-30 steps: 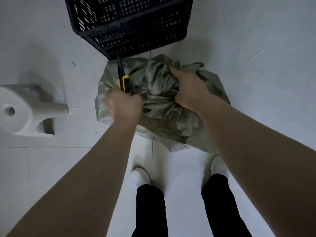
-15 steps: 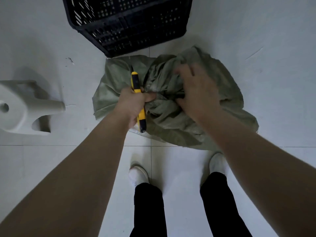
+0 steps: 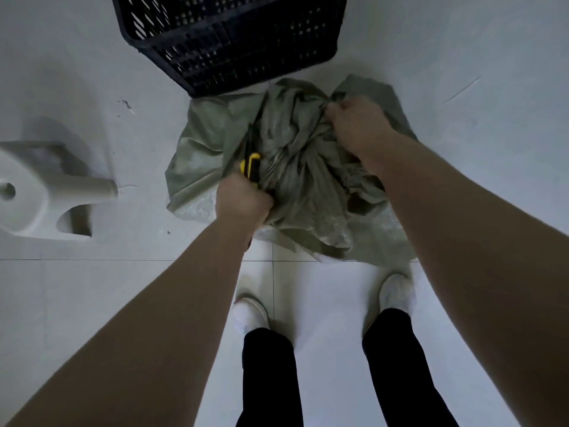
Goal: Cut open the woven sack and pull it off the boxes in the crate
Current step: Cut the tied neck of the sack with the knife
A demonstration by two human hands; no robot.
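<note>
A crumpled grey-green woven sack (image 3: 295,167) lies on the white floor just in front of a black slatted crate (image 3: 234,41). My left hand (image 3: 243,201) grips a yellow-and-black utility knife (image 3: 251,167), whose tip points away from me into the sack's folds, and bunched sack under it. My right hand (image 3: 357,124) grips a bunch of the sack at its far right edge. No boxes are visible; the crate's inside is mostly out of frame.
A white plastic stool (image 3: 40,192) lies on its side at the left. My two feet in white shoes (image 3: 251,312) stand close behind the sack. Tiled floor (image 3: 462,72) spreads right of the crate, with small debris (image 3: 126,104) at left.
My right hand moved from the sack's middle to its far right edge and closed on the cloth. My left hand turned the knife so only its yellow front end shows beyond the fist.
</note>
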